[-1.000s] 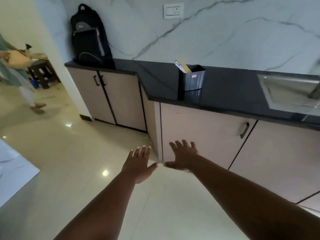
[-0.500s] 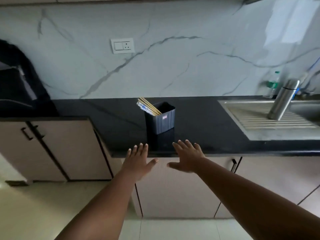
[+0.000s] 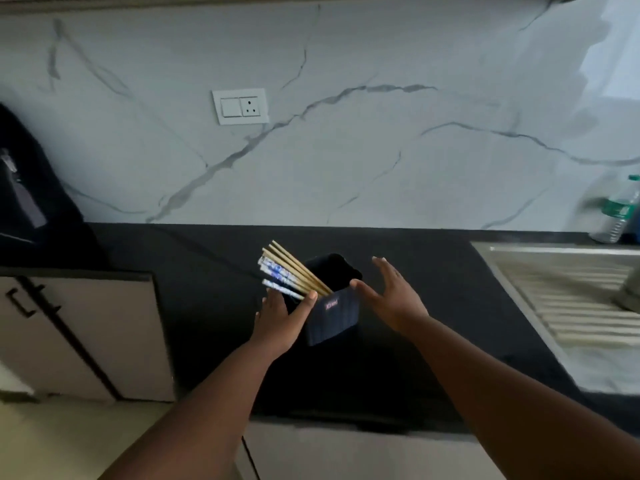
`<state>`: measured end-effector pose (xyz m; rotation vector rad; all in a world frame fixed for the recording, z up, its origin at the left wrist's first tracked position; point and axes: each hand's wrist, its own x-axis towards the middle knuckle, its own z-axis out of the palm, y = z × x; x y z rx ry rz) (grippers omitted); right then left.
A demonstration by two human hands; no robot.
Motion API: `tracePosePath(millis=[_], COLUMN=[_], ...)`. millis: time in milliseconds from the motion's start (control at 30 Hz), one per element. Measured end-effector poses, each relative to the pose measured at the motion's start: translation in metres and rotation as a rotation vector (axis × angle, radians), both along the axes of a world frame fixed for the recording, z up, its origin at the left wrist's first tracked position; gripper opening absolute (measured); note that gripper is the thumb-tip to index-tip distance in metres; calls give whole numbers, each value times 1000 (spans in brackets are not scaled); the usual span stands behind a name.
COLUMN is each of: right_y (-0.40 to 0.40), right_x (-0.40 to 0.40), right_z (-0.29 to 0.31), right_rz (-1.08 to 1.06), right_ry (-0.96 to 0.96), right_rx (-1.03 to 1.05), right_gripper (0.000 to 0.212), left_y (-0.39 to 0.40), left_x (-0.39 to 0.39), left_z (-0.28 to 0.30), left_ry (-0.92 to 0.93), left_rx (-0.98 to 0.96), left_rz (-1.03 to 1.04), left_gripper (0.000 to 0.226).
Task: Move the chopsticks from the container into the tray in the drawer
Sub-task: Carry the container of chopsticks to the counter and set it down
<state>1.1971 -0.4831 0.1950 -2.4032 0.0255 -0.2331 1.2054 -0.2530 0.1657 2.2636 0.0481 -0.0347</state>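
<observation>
A dark blue square container [image 3: 335,312] stands on the black countertop [image 3: 433,289]. Several chopsticks [image 3: 290,270], some plain wood and some with blue-and-white ends, lean out of it to the upper left. My left hand [image 3: 281,322] is against the container's left side just under the chopsticks, fingers apart. Just right of the container, my right hand [image 3: 391,296] is spread flat, its thumb near the rim. Neither hand grips anything. No drawer or tray is in view.
A steel sink drainboard [image 3: 568,299] lies at the right, with a plastic bottle [image 3: 616,209] behind it. A black backpack [image 3: 31,209] sits at the left on the counter. Closed cabinet doors [image 3: 79,337] are below left. A wall socket [image 3: 240,106] is on the marble backsplash.
I have come closer to the counter and both hands have risen from in front of the cabinet doors to either side of the container.
</observation>
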Motion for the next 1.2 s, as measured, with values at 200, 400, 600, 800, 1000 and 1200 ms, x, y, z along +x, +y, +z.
tracePosePath(millis=[200, 400, 600, 800, 1000, 1200], right_y=[2, 23, 41, 82, 153, 215], right_x=[98, 132, 127, 85, -9, -133], right_z=[5, -16, -13, -20, -19, -14], right_rz=[157, 299, 347, 387, 551, 845], right_ry=[335, 541, 631, 743, 820, 835], right_rx=[486, 823, 840, 886, 826, 631], right_gripper=[81, 43, 38, 40, 40, 34], left_y=[-25, -29, -20, 10, 59, 84], left_x=[41, 36, 19, -54, -166, -316], left_z=[7, 3, 8, 6, 9, -5], left_ry=[-7, 76, 97, 12, -66, -155], left_rx=[-521, -707, -786, -768, -751, -836], left_rz=[166, 320, 434, 433, 562, 768], left_gripper=[37, 32, 38, 41, 32, 34])
